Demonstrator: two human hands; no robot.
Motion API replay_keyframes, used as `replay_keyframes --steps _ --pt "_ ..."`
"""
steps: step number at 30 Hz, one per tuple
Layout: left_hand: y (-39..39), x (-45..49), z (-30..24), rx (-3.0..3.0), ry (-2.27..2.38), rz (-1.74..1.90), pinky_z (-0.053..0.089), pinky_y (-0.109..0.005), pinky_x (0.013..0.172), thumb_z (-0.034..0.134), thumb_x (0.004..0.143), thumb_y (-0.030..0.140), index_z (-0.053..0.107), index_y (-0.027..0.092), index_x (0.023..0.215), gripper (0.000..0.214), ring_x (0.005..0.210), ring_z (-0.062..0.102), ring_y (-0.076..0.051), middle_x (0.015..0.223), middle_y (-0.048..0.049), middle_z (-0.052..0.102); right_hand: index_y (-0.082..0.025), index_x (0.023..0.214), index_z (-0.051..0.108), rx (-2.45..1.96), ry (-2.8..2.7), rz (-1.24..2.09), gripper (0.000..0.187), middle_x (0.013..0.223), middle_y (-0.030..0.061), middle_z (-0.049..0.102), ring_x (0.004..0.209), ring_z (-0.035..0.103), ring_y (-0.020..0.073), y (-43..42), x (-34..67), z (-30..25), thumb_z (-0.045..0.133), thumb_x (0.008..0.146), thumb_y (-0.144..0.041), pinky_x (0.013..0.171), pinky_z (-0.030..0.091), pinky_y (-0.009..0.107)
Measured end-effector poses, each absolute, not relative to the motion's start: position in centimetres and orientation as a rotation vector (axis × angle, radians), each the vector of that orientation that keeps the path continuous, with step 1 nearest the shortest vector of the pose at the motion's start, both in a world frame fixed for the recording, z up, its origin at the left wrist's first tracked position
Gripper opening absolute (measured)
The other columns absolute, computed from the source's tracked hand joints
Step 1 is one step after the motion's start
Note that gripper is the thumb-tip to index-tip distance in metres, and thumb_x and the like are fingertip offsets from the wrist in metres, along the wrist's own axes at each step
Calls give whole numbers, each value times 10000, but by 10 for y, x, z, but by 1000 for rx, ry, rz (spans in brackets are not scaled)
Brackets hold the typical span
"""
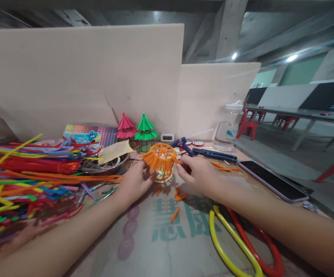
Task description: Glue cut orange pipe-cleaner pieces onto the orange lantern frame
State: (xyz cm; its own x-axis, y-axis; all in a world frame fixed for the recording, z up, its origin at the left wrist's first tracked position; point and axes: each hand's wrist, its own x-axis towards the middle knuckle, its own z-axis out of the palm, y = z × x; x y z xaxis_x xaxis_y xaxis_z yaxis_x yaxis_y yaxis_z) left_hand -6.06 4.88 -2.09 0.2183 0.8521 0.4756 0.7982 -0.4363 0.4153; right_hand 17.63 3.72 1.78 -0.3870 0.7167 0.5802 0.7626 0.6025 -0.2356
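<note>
A small orange pipe-cleaner pavilion [160, 159], with a spoked ring on top and a skirt of short strands sloping down, stands on a pale round base in front of me. Around its left side are the closed fingers of my left hand [134, 181]. My right hand [196, 172] pinches at the right edge of the orange roof; whether a loose strand is also between those fingertips is too small to tell. Short cut pieces of orange pipe cleaner [180, 197] lie on the table just below the pavilion.
Bundles of coloured pipe cleaners [31, 165] fill the left side. Behind stand pink [124, 127] and green [144, 129] pipe-cleaner pavilions, a blue glue gun [182, 145] and a water bottle [227, 129]. Scissors [236, 242] and a phone [272, 180] lie at right.
</note>
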Motion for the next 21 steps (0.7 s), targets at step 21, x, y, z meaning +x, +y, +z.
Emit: replay_keyframes --steps 21 --pt "52 -62 -21 2305 1453 1078 511 -438 950 547 848 492 513 185 1206 472 1157 608 -311 1249 -140 633 -182 754 560 -901 -1736 1193 478 579 -53 494 459 414 84 50 179 8 571 787 -658 481 322 241"
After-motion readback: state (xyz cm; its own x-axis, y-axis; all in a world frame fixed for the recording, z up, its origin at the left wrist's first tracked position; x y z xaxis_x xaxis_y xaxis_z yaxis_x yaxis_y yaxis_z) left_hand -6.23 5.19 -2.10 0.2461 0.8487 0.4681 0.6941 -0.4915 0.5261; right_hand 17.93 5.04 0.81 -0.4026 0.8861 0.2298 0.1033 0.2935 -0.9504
